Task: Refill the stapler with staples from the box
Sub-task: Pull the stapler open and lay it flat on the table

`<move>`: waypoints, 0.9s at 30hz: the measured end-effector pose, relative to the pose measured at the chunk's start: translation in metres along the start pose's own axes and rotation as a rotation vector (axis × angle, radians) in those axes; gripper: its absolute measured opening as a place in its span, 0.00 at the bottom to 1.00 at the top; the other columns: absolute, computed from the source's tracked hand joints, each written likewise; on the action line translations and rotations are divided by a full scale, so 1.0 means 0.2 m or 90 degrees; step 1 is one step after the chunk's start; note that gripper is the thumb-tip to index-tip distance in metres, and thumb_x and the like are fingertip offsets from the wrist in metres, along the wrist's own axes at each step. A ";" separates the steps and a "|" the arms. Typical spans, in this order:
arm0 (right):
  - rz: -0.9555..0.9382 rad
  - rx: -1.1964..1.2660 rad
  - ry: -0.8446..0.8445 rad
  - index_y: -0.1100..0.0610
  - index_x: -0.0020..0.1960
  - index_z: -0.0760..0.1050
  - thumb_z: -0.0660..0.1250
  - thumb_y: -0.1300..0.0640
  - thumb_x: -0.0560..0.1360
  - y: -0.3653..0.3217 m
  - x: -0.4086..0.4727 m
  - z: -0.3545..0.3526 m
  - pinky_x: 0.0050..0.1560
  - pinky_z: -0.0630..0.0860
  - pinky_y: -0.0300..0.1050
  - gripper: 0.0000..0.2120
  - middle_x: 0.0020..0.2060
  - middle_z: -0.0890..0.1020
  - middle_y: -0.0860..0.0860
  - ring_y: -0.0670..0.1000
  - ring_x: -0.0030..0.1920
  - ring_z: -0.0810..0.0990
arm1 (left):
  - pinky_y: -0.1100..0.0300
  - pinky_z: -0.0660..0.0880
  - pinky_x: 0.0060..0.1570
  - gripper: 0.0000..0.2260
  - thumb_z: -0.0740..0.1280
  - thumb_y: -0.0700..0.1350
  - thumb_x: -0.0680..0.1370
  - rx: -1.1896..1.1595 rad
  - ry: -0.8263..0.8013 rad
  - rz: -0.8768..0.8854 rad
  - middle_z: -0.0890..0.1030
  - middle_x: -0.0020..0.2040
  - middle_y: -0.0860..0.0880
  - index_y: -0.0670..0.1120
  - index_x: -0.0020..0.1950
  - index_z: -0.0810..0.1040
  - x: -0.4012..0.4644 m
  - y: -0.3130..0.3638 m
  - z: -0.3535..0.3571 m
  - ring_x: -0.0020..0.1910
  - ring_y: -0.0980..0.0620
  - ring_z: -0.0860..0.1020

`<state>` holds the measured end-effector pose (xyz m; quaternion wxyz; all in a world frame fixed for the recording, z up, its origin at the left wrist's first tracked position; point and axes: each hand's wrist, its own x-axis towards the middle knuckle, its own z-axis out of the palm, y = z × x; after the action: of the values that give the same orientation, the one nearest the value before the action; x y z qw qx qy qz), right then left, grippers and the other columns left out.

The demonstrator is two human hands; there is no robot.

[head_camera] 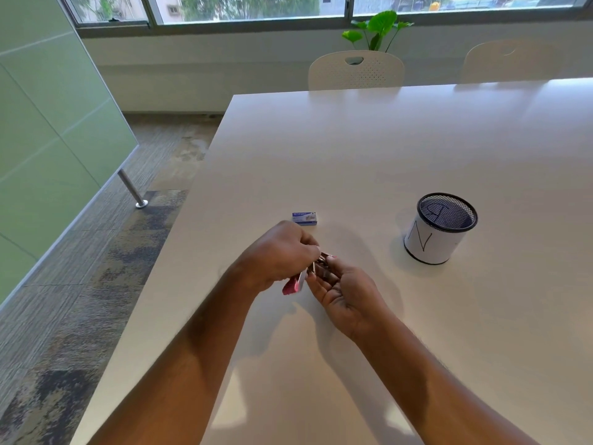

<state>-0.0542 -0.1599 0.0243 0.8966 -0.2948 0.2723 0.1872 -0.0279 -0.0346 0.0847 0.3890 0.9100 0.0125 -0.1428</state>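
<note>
A small pink stapler is held between both hands above the white table. My left hand grips it from above, fingers curled over its top. My right hand lies palm up beside it, its fingertips touching the stapler's metal front part. Much of the stapler is hidden by the fingers; only its pink rear end and a bit of metal show. The small blue staple box lies closed on the table just beyond my left hand, apart from both hands.
A black mesh pen cup wrapped in white paper stands to the right. The table's left edge runs close to my left arm. Two white chairs and a green plant stand at the far side.
</note>
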 end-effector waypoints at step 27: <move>-0.168 -0.286 0.004 0.62 0.47 0.87 0.72 0.52 0.77 -0.18 0.01 -0.08 0.42 0.80 0.40 0.12 0.40 0.83 0.55 0.50 0.41 0.81 | 0.56 0.80 0.34 0.07 0.65 0.47 0.82 -0.058 0.072 0.153 0.83 0.37 0.51 0.51 0.46 0.81 0.00 -0.25 0.22 0.33 0.53 0.81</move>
<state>-0.0406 -0.1963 0.0275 0.8246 -0.5199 0.1859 0.1236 -0.0459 -0.0307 0.0214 0.4430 0.8929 -0.0685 -0.0428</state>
